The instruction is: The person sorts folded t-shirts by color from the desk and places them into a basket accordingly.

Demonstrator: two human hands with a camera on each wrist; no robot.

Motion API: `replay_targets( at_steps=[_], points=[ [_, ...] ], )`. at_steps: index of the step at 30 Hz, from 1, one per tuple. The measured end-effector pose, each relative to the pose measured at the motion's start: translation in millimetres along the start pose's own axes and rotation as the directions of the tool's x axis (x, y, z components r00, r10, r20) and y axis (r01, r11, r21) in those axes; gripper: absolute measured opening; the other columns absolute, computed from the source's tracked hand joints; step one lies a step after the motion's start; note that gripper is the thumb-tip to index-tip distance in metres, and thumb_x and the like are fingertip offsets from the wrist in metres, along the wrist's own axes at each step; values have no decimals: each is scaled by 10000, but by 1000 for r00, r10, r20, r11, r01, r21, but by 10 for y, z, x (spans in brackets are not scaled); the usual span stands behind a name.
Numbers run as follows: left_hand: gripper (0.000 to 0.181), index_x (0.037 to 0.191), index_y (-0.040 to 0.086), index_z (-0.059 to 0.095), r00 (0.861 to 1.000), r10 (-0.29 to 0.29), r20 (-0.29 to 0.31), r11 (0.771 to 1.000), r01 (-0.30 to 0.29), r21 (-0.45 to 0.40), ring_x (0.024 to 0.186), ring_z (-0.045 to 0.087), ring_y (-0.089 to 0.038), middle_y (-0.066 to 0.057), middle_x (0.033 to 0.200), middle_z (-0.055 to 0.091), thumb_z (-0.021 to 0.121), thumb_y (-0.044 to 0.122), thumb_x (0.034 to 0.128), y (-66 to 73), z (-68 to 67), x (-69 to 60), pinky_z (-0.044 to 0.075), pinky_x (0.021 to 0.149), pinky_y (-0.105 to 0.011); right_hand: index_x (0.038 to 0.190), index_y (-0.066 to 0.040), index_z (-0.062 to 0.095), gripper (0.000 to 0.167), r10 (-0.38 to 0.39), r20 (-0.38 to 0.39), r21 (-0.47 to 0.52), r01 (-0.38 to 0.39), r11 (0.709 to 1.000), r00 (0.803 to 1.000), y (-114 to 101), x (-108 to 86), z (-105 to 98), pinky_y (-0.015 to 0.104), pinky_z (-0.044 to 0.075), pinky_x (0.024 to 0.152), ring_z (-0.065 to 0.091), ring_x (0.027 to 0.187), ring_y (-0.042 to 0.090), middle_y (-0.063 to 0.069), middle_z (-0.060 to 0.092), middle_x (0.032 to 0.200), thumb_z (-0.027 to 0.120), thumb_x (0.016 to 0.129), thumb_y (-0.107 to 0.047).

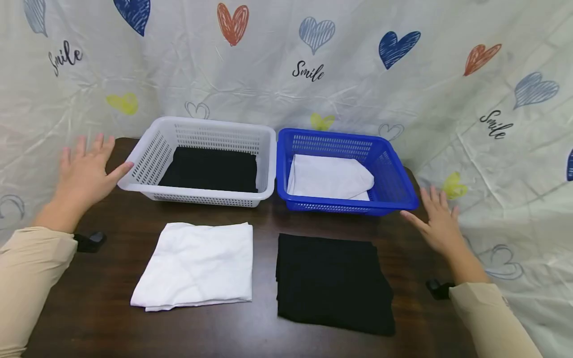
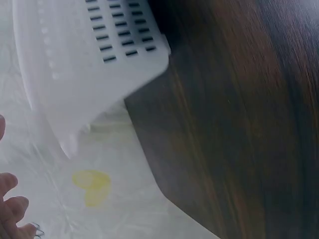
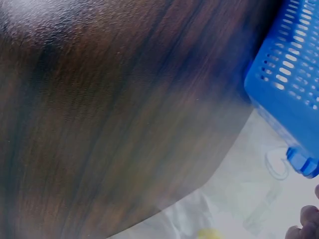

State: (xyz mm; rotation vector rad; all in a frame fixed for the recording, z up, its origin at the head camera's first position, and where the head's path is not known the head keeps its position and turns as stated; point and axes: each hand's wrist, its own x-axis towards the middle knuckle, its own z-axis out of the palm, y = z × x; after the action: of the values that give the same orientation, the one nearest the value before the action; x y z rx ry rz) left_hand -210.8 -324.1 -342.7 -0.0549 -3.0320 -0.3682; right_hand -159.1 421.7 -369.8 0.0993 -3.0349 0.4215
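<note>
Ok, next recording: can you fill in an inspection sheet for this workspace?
Surface: dark brown wood-grain table, glossy in places.
Job's things: white perforated plastic basket holding folded black cloth; blue perforated plastic basket holding folded white cloth. In front, a flat white fabric piece lies at left, a flat black fabric piece at right.
Clutter: nothing seen.
Hands: left hand spread beside the white basket's outer end, right hand spread beside the blue one's; neither holds anything.
Cables: nothing seen.
Surroundings: white sheet printed with coloured hearts and "Smile".
</note>
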Motion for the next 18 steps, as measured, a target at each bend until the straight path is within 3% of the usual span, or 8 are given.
replay_targets(
  at_steps=[18],
  points=[
    [859, 1599, 84, 50, 996, 84, -10, 996, -84, -39, 1516, -142, -449, -243, 1646, -23, 338, 633, 1005, 312, 100, 121, -113, 1170, -692, 1595, -54, 84, 867, -42, -2, 30, 42, 999, 999, -234, 60, -12, 766, -121, 1110, -150, 1510, 452, 285, -46, 1633, 464, 1001, -559]
  ],
)
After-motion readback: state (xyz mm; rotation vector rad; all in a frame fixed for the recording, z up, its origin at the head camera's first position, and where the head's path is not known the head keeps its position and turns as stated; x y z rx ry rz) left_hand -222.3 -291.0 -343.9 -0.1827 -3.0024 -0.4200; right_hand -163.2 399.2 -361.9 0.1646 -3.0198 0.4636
